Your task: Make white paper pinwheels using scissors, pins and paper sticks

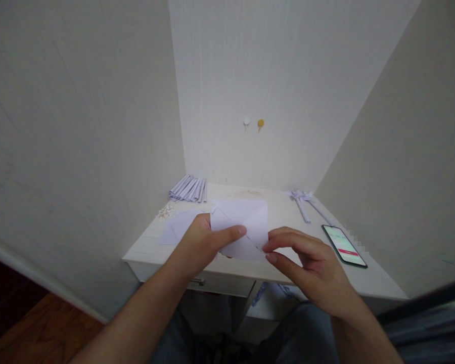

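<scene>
A folded white sheet of paper (242, 222) is held up over a small white desk (379, 283). My left hand (202, 242) grips its left edge, thumb lying across the front of the sheet. My right hand (307, 263) pinches the lower right corner between thumb and forefinger, its other fingers curled. A crease runs diagonally across the paper.
At the desk's back left lies a pile of folded paper strips (189, 188), with small white bits (166, 211) and a flat sheet (178, 227) in front. Folded paper sticks (303, 202) lie at the back right, a lit phone (344, 245) at right. Walls enclose the desk on three sides.
</scene>
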Tool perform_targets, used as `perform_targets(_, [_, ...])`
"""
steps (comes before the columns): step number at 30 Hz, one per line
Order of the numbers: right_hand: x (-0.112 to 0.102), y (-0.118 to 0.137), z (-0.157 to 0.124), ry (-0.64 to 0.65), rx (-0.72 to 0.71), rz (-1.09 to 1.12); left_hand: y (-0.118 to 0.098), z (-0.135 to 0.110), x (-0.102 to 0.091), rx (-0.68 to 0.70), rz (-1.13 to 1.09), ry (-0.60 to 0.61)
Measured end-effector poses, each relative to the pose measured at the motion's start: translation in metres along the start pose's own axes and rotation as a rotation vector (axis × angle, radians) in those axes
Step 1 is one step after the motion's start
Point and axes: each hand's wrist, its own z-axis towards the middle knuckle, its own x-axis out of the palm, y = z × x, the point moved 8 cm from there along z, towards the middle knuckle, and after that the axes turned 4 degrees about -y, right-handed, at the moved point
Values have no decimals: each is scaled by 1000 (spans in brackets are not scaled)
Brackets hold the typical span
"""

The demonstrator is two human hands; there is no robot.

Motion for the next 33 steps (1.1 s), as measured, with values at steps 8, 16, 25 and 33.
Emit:
perform_targets(8, [3, -2, 2, 12, 76, 44, -8, -4, 3, 29, 76, -23])
perform_targets(16, [-1, -9, 3, -57, 138, 62, -7, -2, 3, 70, 18, -60])
perform_targets(25, [-1, -15, 2, -134, 176, 163, -7, 0, 5, 96, -30, -33])
perform_targets(33, [0, -16, 1, -138, 168, 139, -5, 2, 7, 98, 8, -52])
